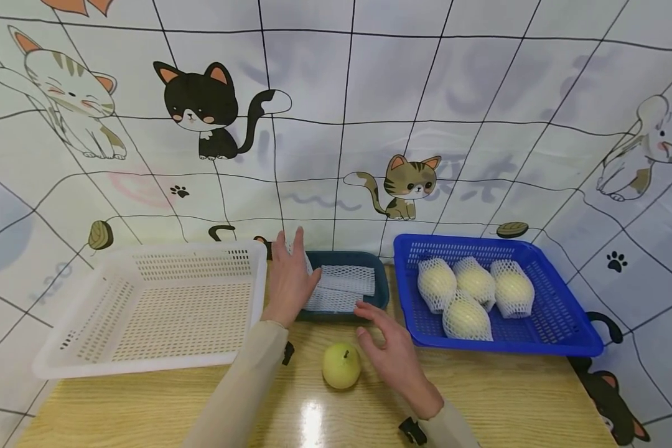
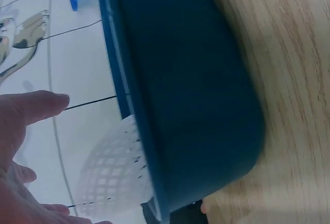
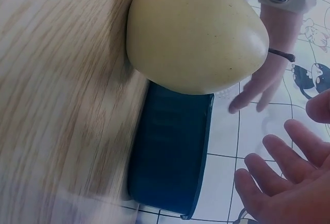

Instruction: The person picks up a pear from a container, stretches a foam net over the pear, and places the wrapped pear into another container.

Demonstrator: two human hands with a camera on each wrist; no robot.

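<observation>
A bare yellow-green pear point(image 1: 341, 367) stands on the wooden table, stem up. Behind it sits a small dark teal bin point(image 1: 384, 283) holding flat white foam net sleeves point(image 1: 347, 280). My left hand point(image 1: 289, 280) hovers over the bin's left end, fingers spread; in the left wrist view a foam net point(image 2: 111, 170) pokes over the rim close to its fingers. My right hand point(image 1: 391, 356), fingers loosely bent and holding nothing, is beside the pear, its fingertips near the bin's front right corner. In the right wrist view the pear point(image 3: 196, 33) is apart from the fingers point(image 3: 278, 157).
At the right, a blue basket point(image 1: 543, 342) contains several pears point(image 1: 467, 316) in white foam nets. A white basket point(image 1: 145, 368) with a slatted bottom stands at the left. Behind everything hangs a cat-patterned sheet point(image 1: 313, 143), and the wooden table point(image 1: 302, 404) extends in front.
</observation>
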